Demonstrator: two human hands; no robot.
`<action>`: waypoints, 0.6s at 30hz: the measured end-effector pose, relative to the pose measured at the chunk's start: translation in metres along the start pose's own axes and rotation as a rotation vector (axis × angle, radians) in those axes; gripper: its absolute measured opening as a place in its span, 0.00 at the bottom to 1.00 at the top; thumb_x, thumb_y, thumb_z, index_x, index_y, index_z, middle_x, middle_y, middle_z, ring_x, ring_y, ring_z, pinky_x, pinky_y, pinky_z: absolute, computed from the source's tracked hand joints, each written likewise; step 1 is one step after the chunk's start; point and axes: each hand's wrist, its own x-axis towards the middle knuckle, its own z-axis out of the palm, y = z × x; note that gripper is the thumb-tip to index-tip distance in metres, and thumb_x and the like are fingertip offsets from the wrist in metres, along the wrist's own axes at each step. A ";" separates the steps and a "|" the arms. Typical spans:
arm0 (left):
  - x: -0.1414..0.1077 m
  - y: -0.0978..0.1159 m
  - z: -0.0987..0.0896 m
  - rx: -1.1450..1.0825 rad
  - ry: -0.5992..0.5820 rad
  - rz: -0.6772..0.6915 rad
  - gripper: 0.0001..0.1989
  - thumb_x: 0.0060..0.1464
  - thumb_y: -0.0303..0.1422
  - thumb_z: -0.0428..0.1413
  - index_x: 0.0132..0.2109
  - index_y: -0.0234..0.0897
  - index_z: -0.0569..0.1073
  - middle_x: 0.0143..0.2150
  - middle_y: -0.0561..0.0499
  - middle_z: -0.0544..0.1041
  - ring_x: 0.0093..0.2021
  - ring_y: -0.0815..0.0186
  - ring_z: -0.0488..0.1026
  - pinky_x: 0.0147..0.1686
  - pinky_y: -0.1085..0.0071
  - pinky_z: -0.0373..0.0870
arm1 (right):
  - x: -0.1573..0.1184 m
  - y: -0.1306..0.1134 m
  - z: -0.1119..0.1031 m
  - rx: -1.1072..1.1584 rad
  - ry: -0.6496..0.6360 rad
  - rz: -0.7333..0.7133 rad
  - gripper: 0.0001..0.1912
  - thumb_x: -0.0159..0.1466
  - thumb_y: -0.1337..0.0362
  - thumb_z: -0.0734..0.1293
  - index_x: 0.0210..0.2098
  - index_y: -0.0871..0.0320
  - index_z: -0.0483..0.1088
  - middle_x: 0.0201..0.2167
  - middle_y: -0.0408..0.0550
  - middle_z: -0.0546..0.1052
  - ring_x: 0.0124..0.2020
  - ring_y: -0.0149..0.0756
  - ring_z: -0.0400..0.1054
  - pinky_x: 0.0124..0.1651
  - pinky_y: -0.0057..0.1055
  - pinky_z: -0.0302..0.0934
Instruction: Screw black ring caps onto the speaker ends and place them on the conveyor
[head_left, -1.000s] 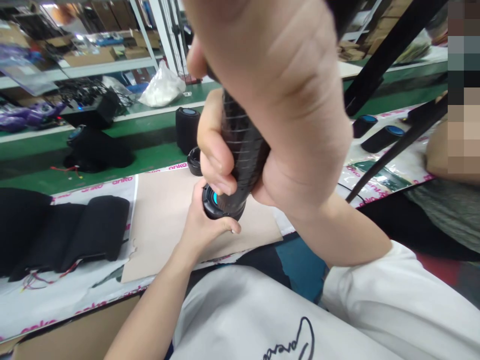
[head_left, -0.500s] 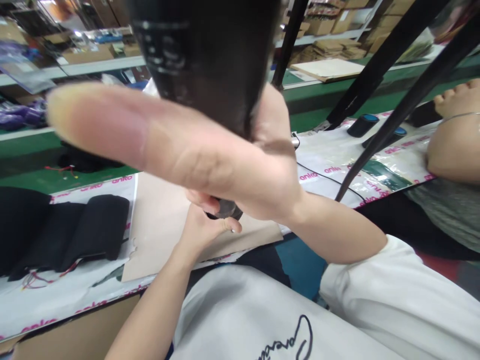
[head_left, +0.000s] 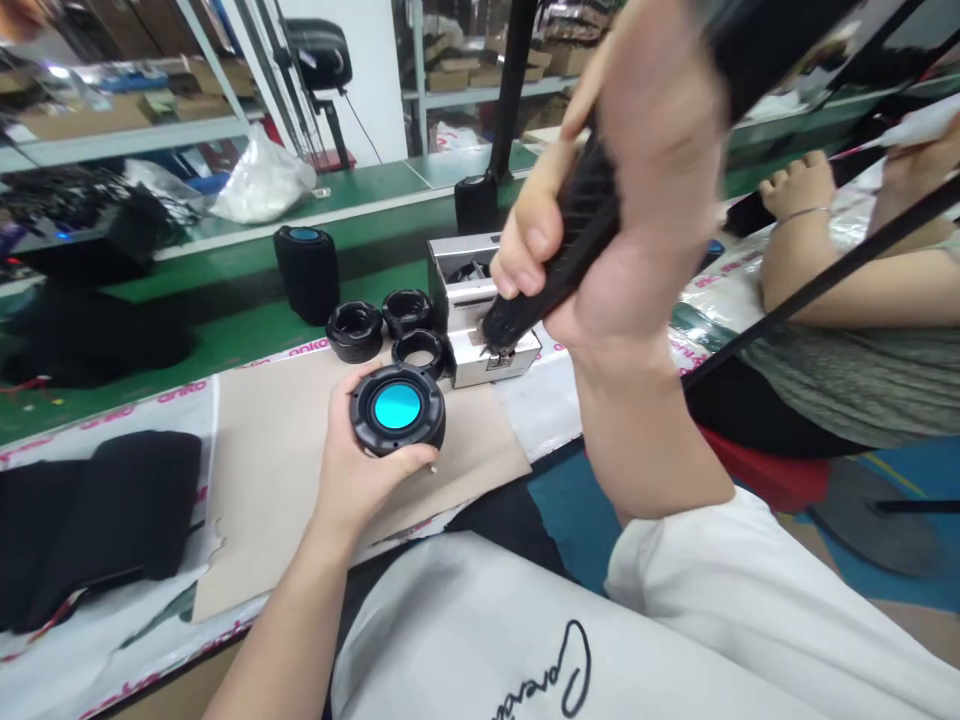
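My left hand is wrapped round a black ring-shaped housing with a shiny blue disc in its centre, held above the cardboard. My right hand, blurred in part, grips a black electric screwdriver that slants down to the left. Its tip is at the front of a silver metal box, which looks like a screw feeder; whether it touches a screw is too small to tell. Behind the held housing stand black rings, several in a cluster beside the box.
A cardboard sheet covers the bench before me. Black fabric pieces lie at left. A black cylindrical speaker stands on the green surface behind. A co-worker's arm is at right, near a slanting black bar.
My right hand has swung the screwdriver from above the housing to the right, over to the metal box. My left hand still holds the housing, now in plain sight.
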 end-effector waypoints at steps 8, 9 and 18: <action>-0.003 -0.004 -0.003 0.077 0.029 0.080 0.48 0.40 0.57 0.75 0.62 0.39 0.71 0.59 0.42 0.78 0.57 0.50 0.79 0.58 0.58 0.75 | 0.014 0.100 -0.051 -0.070 0.039 0.019 0.42 0.50 0.21 0.74 0.34 0.51 0.59 0.18 0.31 0.64 0.16 0.22 0.53 0.18 0.33 0.44; -0.002 -0.003 -0.003 0.088 0.028 0.083 0.48 0.41 0.58 0.75 0.62 0.39 0.71 0.59 0.42 0.78 0.57 0.50 0.79 0.58 0.58 0.76 | 0.014 0.102 -0.051 -0.067 0.034 0.024 0.42 0.51 0.22 0.74 0.34 0.51 0.58 0.18 0.30 0.64 0.15 0.21 0.53 0.17 0.32 0.45; -0.002 -0.004 0.000 0.087 0.029 0.072 0.49 0.40 0.60 0.74 0.62 0.39 0.70 0.57 0.42 0.79 0.56 0.51 0.81 0.56 0.59 0.78 | 0.004 0.040 -0.044 0.148 -0.016 0.066 0.20 0.64 0.53 0.77 0.30 0.52 0.64 0.15 0.34 0.66 0.12 0.31 0.56 0.13 0.33 0.50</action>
